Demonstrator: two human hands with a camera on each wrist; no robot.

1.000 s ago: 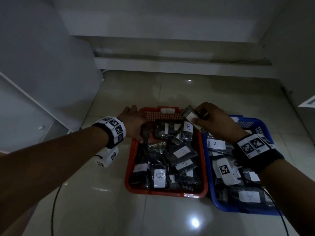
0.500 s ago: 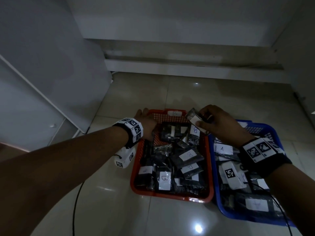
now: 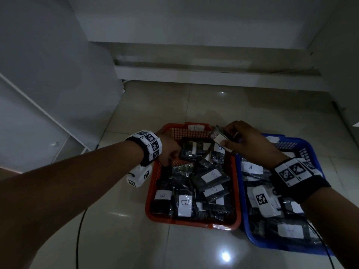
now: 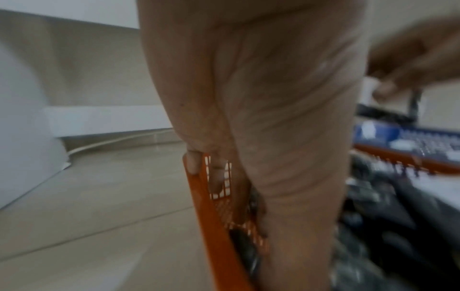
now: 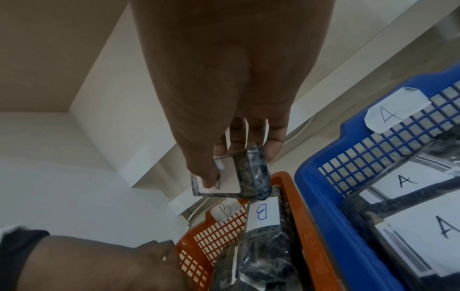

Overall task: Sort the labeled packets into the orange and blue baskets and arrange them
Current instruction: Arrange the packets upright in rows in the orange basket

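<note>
Handwritten letters mark nearly everything here: the orange basket [image 3: 191,223] carries a paper tag reading "B" [image 5: 225,209] on its far mesh wall, and the blue basket [image 3: 252,243] carries a tag reading "A" [image 5: 395,109] on its own far wall. The two baskets sit side by side on the tiled floor [image 3: 116,239], their long rims touching or nearly so, orange on the left and blue on the right. The packets in the orange basket are dark, crinkled, glossy plastic pouches, each with a white paper label; several labels read "B" [image 3: 184,205], one upright near the far right corner shows a blue "B" [image 5: 261,212]. The packets in the blue basket show white labels reading "A" [image 3: 251,167], some with printed stripes beside the letter. The right hand [image 3: 250,144] holds one packet [image 5: 239,177] in the air above the far edge of the orange basket, close to the seam between the baskets; the thumb presses onto its white label and the curled fingers [image 5: 272,145] back it from behind, so the pouch is pinched. The thumb covers most of the letter on that label, and I cannot tell what it reads. The left hand [image 3: 167,150] is at the orange basket's left rim, fingers curled over the mesh wall and gripping it. Both wrists wear bands with black and white square markers [image 3: 152,144].
</note>
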